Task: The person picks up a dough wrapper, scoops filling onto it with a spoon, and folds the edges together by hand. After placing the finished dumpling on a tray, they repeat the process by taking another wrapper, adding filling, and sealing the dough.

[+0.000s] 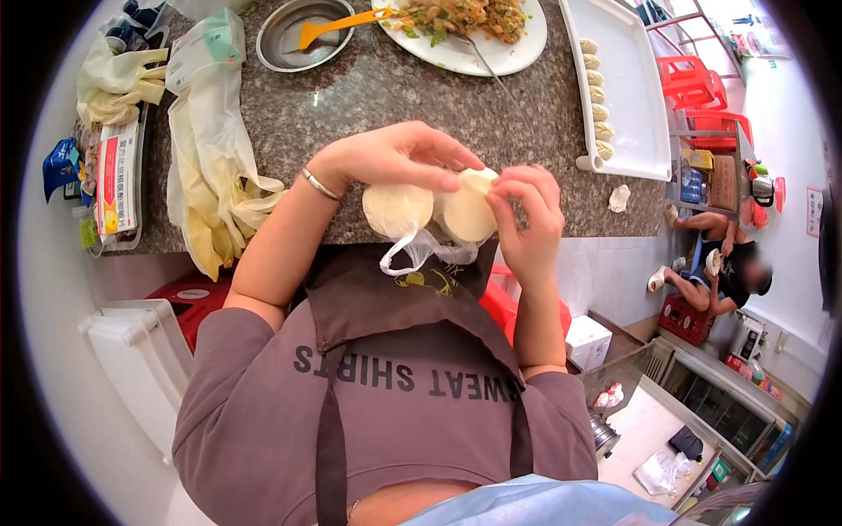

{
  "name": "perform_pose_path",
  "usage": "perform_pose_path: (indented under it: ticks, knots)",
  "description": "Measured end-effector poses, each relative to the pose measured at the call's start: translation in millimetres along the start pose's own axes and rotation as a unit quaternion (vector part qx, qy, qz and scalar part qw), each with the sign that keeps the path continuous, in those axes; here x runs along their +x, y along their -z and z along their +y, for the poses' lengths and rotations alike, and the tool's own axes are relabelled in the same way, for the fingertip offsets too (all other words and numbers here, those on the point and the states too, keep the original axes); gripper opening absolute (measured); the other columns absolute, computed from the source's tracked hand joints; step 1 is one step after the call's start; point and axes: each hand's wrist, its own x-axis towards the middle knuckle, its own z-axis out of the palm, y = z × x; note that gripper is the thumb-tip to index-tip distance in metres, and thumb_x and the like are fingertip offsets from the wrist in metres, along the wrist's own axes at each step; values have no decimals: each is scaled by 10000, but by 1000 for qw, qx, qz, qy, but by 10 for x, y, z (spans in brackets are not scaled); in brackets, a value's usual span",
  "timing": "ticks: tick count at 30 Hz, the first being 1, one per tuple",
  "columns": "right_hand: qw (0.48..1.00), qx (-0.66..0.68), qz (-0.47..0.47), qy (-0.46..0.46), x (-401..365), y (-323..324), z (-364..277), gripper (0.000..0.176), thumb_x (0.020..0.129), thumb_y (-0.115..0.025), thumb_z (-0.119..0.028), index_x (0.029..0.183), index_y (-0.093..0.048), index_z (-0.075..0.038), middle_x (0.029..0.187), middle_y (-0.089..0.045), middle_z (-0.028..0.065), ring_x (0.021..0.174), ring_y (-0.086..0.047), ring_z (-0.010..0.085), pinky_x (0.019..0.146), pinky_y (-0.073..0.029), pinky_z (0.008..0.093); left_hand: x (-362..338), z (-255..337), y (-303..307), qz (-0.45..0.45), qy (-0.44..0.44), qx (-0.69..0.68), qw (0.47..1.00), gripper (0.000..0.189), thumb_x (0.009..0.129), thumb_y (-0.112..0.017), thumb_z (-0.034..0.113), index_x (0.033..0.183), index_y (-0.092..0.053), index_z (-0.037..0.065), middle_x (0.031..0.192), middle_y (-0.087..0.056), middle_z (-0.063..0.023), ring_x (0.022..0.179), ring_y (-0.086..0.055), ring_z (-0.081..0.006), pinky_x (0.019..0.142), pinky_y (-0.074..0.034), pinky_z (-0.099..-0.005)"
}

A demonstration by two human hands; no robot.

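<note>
Two stacks of round, pale dumpling wrappers sit side by side at the counter's near edge: a left stack (397, 210) and a right stack (469, 216). A clear plastic bag (412, 252) is bunched around their lower sides. My left hand (395, 158), a bracelet at its wrist, reaches across from the left with thumb and fingers closed at the top of the right stack. From the other side, my right hand (529, 215) pinches the upper right edge of a wrapper there. Part of the left stack is hidden under my left palm.
Beyond my hands are a plate of chopped filling (438, 60), a metal bowl (276, 44) and an orange spatula (338, 26). A white tray (636, 105) holds a row of dumplings. Rubber gloves (215, 167) lie left. A person (724, 263) sits farther right.
</note>
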Motion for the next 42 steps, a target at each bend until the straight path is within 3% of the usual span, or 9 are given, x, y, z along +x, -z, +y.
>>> perform_pose_path:
  ticks: [5, 8, 10, 14, 19, 26, 30, 40, 42]
  knots:
    - [993, 108, 24, 37, 326, 50, -197, 83, 802, -711, -38, 846, -646, -63, 811, -672, 57, 794, -656, 258, 860, -499, 429, 30, -41, -30, -6, -180, 19, 983, 345, 890, -713, 201, 1158, -655, -8, 1250, -624, -135, 1128, -589, -156, 984, -458, -327]
    - [986, 162, 28, -27, 587, -80, 12, 116, 853, -679, -77, 955, -677, -22, 902, -693, 84, 836, -661, 269, 846, -505, 381, 1, -3, -13, 119, -34, -127, 984, 332, 911, -690, 209, 1157, -649, -11, 1192, -655, -104, 1086, -636, -157, 877, -502, -284]
    - [994, 89, 65, -22, 808, -221, 385, 239, 860, -680, -99, 1087, -670, -24, 992, -689, 103, 857, -665, 253, 806, -516, 355, 51, -71, -3, 183, -91, -120, 972, 288, 969, -617, 215, 1156, -630, -4, 1105, -673, -50, 983, -668, -110, 786, -542, -242]
    - [987, 7, -97, -127, 857, -371, 737, 311, 878, -669, -106, 1186, -660, -62, 931, -678, 118, 685, -622, 219, 685, -517, 348, 86, -101, 64, 284, -126, -229, 923, 340, 983, -589, 227, 1246, -578, 11, 1121, -670, -72, 994, -676, -151, 870, -576, -319]
    - [994, 6, -47, -97, 1005, -329, 579, 226, 895, -619, -81, 1106, -699, -61, 789, -659, 149, 628, -618, 254, 646, -506, 361, 92, -122, 79, 328, -80, -342, 877, 335, 977, -585, 196, 1247, -575, -3, 1156, -666, -101, 1023, -678, -185, 890, -573, -347]
    - [999, -22, -32, 7, 1196, -652, 737, 200, 888, -610, -68, 1065, -703, -60, 847, -674, 157, 698, -634, 340, 651, -507, 387, 85, -198, 113, 368, -59, -399, 838, 339, 1005, -490, 143, 1270, -518, -66, 1229, -623, -155, 1103, -646, -247, 948, -548, -388]
    - [991, 3, -78, -105, 1020, -513, 760, 220, 905, -602, -61, 1097, -706, -35, 823, -675, 166, 649, -632, 259, 640, -503, 327, 105, -193, 158, 390, -91, -434, 807, 376, 1027, -446, 180, 1311, -469, -65, 1286, -581, -176, 1180, -597, -285, 1014, -500, -433]
    - [983, 110, -47, -141, 722, -527, 644, 236, 920, -587, -31, 1130, -693, -7, 747, -664, 121, 604, -562, 109, 592, -455, 259, 166, -161, 135, 281, -179, -497, 802, 450, 1044, -430, 314, 1365, -418, -1, 1358, -523, -162, 1264, -519, -288, 1092, -390, -455]
    - [975, 145, -80, -151, 629, -488, 528, 240, 939, -597, -39, 1157, -693, -8, 752, -622, -9, 635, -472, 32, 565, -395, 207, 164, -144, 164, 291, -191, -500, 793, 469, 1043, -430, 319, 1368, -407, -18, 1361, -519, -170, 1267, -517, -286, 1098, -391, -445]
